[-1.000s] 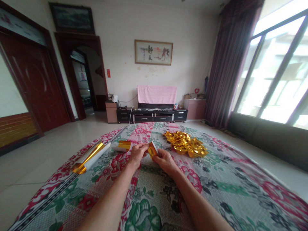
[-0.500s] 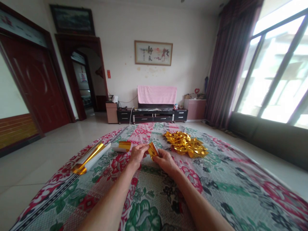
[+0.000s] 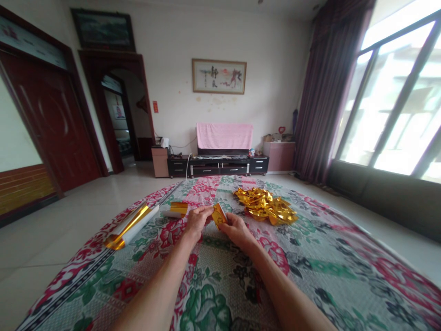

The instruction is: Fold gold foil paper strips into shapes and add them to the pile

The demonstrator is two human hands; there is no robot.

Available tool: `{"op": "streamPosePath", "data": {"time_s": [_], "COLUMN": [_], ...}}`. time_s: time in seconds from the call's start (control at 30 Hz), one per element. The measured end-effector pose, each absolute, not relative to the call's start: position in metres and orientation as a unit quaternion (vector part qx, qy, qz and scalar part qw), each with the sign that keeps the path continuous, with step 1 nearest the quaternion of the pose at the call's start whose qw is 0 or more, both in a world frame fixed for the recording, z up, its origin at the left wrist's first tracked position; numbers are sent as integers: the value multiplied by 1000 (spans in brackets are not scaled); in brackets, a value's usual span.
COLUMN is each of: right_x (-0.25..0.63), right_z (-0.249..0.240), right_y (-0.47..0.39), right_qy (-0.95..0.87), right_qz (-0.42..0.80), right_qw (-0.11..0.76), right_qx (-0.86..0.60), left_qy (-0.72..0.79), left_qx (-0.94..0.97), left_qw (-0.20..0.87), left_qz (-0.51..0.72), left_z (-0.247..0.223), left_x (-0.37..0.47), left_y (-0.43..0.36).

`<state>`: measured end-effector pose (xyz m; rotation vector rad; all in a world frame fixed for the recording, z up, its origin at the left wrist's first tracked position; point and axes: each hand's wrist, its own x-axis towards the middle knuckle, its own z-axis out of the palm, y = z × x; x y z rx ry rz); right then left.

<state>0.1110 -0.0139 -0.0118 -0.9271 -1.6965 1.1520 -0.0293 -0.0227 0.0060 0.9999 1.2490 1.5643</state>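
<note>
Both grips are pinching here: left hand and right hand have the gold foil piece between their fingers, centre frame. Small foil roll just beside the left hand; big foil roll farther left, close to the edge of the patterned cloth. Gold heap right of centre, cloth stretching wide lower right. Forearms angle inward from the bottom edge.

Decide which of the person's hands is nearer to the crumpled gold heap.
Right. The right hand is just left of the gold heap, slightly nearer the camera; the left hand is farther left.
</note>
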Motion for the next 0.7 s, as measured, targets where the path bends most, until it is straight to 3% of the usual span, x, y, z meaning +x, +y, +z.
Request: {"op": "streamPosePath", "data": {"time_s": [0.3, 0.7], "right_x": [112, 111], "right_z": [-11, -8], "right_y": [-16, -21], "right_qy": [-657, -649], "right_qz": [475, 461], "right_qw": [453, 477], "right_qx": [-371, -372], "left_qy": [470, 512], "left_qx": [422, 497], "left_qw": [518, 445], "left_qz": [577, 541], "left_z": [6, 3], "left_x": [-33, -30], "left_y": [-28, -26]}}
